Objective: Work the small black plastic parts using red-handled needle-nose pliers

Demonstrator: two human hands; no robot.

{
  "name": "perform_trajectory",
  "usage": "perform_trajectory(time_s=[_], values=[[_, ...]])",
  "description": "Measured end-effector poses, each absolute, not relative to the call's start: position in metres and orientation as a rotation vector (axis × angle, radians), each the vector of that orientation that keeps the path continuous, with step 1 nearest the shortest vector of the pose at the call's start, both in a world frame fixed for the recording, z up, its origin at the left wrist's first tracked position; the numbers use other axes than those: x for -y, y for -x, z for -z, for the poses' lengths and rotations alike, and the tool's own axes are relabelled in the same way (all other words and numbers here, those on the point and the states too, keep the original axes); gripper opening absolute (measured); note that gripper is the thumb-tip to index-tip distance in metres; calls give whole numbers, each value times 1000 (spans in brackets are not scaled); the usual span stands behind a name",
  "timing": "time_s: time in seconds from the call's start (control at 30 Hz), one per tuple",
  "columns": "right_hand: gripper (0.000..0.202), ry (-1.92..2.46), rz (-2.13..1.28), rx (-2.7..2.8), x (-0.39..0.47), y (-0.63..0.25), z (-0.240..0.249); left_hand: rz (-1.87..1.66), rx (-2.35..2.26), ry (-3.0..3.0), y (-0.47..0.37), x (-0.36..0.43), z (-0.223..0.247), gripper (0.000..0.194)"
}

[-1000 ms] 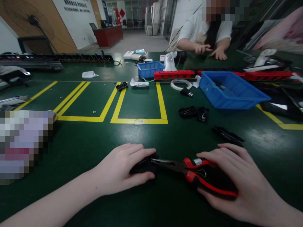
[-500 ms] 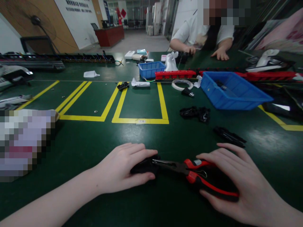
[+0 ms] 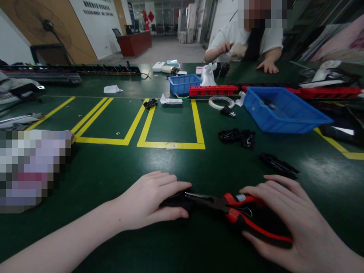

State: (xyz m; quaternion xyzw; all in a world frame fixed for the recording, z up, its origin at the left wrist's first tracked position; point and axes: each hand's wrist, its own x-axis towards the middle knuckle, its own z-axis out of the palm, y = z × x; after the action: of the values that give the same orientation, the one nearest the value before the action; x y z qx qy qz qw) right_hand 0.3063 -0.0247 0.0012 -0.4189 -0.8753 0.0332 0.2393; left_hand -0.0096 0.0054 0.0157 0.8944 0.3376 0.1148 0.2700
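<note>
Fingers and thumb of my left hand [image 3: 156, 195] are closed around a black plastic part [image 3: 180, 201] on the green table, most of it hidden under the palm. From the right, my right hand [image 3: 284, 220] grips red-and-black needle-nose pliers [image 3: 231, 210] by their handles. The pliers' narrow tips reach the black part's right end, close to my left fingertips. A small shiny metal piece shows at the tips, too small to name. Two dark plastic parts, one [image 3: 237, 137] further back and one [image 3: 278, 165] nearer, lie beyond my right hand.
A large blue bin [image 3: 287, 113] with dark pieces inside stands at the right, behind it a red strip [image 3: 213, 90]. A small blue bin [image 3: 184, 83] and a tape roll [image 3: 222, 102] are further back. A co-worker [image 3: 227, 41] sits across the table. Yellow tape [image 3: 170, 145] marks the tabletop.
The whole view has shifted slightly. My hands, the black part and the pliers keep about the same arrangement. Across the table, the co-worker has raised one hand off the tabletop.
</note>
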Motion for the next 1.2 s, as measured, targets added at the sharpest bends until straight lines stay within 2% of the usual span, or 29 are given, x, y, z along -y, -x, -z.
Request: perform_trajectory(time_s=[0.13, 0.8, 1.2], values=[[53, 1160, -103, 2388, 25, -308, -1, -335, -906, -2402, 10, -4, -16, 44], [44, 1189, -113, 2381, 24, -306, 0, -491, -925, -2481, 12, -3, -9, 37], [47, 1218, -84, 2397, 19, -308, 2, -557, -985, -2474, 13, -3, -5, 37]])
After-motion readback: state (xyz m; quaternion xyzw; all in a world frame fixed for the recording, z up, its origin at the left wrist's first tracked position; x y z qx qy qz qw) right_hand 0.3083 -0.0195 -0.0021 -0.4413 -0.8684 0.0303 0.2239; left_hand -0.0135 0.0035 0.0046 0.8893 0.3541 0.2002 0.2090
